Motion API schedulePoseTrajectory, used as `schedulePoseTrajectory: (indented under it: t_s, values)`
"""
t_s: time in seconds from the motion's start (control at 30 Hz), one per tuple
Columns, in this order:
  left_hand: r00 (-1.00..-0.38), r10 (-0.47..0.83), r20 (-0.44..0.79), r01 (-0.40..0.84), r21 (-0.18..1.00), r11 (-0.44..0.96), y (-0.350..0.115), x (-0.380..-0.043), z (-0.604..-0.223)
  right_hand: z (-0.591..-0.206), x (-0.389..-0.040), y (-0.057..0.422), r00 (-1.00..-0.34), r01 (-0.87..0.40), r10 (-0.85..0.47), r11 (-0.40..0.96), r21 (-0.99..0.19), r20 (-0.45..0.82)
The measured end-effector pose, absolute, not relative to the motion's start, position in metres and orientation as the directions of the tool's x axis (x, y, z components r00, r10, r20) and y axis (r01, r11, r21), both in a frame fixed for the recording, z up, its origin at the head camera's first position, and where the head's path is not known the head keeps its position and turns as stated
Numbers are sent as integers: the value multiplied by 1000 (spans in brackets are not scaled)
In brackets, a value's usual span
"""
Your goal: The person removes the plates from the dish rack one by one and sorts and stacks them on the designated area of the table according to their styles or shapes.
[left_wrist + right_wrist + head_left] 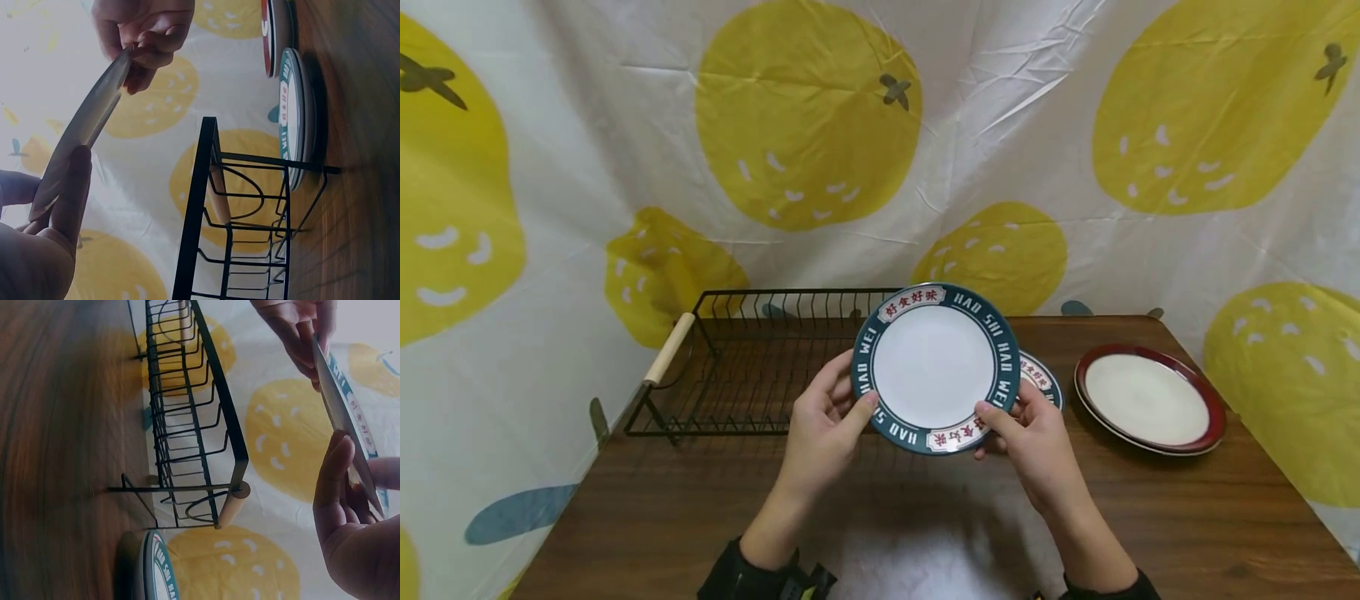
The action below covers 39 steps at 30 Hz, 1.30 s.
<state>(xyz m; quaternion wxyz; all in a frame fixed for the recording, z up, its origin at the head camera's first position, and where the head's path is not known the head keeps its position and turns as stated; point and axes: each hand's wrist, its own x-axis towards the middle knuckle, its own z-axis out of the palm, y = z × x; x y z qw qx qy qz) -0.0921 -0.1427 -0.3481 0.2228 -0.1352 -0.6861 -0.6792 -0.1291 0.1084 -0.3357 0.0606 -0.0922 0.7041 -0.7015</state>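
Note:
A white plate (934,367) with a dark green lettered rim is held up above the table, its face tilted toward me. My left hand (827,421) grips its left edge, thumb on the front and fingers behind. On the opposite edge my right hand (1033,437) pinches the rim the same way. In the left wrist view the plate (81,134) appears nearly edge-on between both hands. Behind my right hand sit more green-rimmed plates (1045,382), stacked as the left wrist view shows and partly hidden in the head view.
A black wire dish rack (760,367) with a wooden handle (668,348) stands at the back left; the held plate covers its right part. Red-rimmed plates (1150,396) lie stacked on the right of the wooden table (1150,517). A lemon-patterned cloth (1000,125) hangs behind.

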Motion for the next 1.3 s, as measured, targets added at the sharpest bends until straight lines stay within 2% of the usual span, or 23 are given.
schedulePoseTrajectory:
  t_s: [0.23,0.47,0.7,1.3]
  values:
    - [-861,-127,492,486,870,75,-148,-90,-346,-333,-131,111,-986,-101,-146,120,-988,83]
    - [-870,-108,481,469,875,119,-151,-88,-345,-334,-130,113,-985,-149,-107,160,-976,133]
    - [-866,-107,488,474,870,132,-153,-88,-343,-336,-130,113,-983,-155,-125,198,-968,132]
    - [-885,-134,446,433,894,114,-156,-92,-345,-341,-131,108,-973,-142,-202,154,-978,110]
